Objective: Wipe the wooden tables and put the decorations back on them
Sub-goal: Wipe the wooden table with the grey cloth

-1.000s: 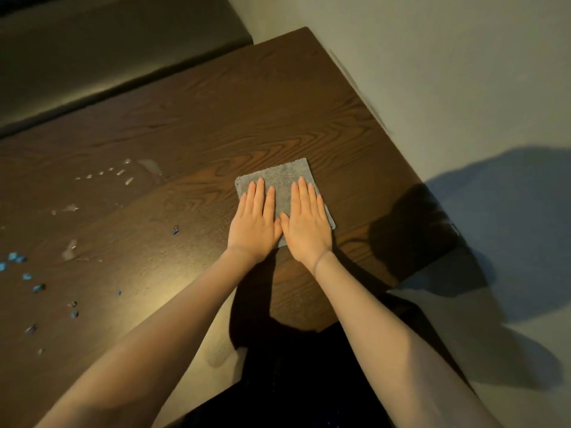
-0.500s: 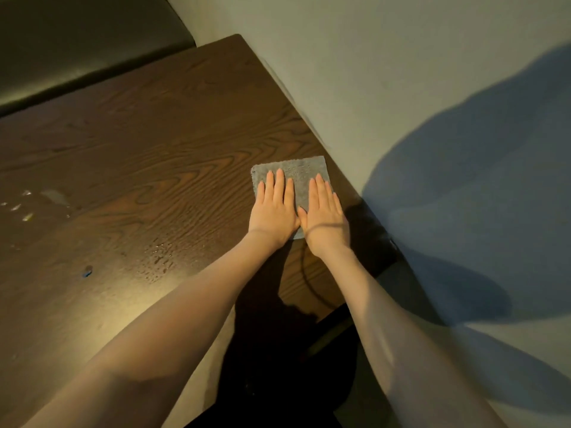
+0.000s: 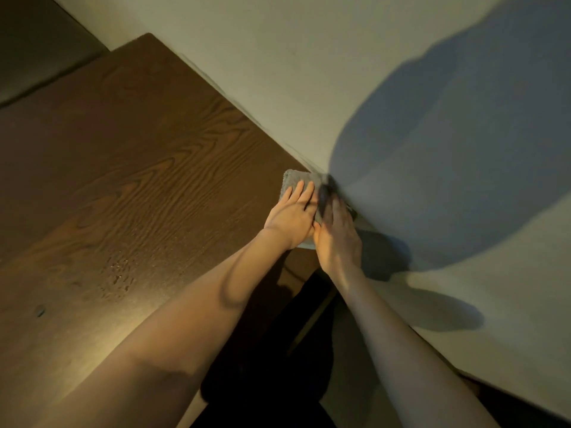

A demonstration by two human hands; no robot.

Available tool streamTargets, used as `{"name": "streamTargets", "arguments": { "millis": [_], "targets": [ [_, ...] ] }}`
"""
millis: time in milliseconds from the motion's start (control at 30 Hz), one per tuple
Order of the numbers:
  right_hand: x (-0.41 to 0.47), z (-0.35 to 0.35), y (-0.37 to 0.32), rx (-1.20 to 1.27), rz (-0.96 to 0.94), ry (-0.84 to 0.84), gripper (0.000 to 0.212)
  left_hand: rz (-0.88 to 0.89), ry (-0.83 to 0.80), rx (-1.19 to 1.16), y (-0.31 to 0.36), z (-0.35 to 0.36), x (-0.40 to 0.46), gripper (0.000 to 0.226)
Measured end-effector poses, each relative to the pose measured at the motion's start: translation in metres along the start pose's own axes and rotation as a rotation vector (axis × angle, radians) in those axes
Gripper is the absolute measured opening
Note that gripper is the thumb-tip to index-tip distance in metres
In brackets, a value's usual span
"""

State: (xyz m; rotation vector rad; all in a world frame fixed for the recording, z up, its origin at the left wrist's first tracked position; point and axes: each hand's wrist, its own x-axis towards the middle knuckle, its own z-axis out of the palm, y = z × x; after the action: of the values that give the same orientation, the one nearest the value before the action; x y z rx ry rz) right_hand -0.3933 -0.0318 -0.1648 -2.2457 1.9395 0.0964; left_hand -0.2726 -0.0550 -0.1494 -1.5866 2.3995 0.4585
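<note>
Cloth [image 3: 297, 180] at centre-right of frame, flat on table [image 3: 133, 168], jammed vs. wall [image 3: 309, 72] where table's right edge meets it. Mostly hidden under both hands; only far-left corner and a sliver at near edge showing. Left hand [image 3: 292, 215] flat on cloth, fingers straight and close together, pointing up-right toward wall. Right hand [image 3: 336, 233] just beside it, thumbs touching, also pressing down; fingertips in shadow and blurred, so spread can't be told, prob. straight. Key relation: cloth under the palms w/ wall right at the fingertips, no room further up-right. Unwiped wood all to left and lower left of frame, droplets [image 3: 119, 274] there, small speck [image 3: 40, 311] near left edge. Next stroke likely back left or toward body. Left hand nearer that open side. No decorations in view.
</note>
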Motion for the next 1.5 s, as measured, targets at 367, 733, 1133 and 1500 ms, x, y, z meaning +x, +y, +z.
{"name": "streamTargets", "arguments": {
  "millis": [367, 733, 1133, 1500],
  "targets": [
    [-0.059, 0.019, -0.002, 0.035, 0.106, 0.045, 0.055, 0.082, 0.039, -0.032, 0.036, 0.021, -0.042, 0.058],
    [-0.144, 0.022, -0.096, 0.162, 0.012, -0.121, 0.072, -0.086, 0.082, 0.010, -0.004, 0.068, -0.178, 0.060],
    [-0.150, 0.032, -0.139, 0.025, -0.119, -0.151, 0.076, -0.221, 0.105, -0.012, -0.030, 0.080, -0.222, 0.062],
    [-0.029, 0.012, -0.136, -0.040, -0.183, -0.151, 0.070, -0.291, 0.089, -0.042, -0.087, 0.037, -0.126, 0.063]
  ]
}}
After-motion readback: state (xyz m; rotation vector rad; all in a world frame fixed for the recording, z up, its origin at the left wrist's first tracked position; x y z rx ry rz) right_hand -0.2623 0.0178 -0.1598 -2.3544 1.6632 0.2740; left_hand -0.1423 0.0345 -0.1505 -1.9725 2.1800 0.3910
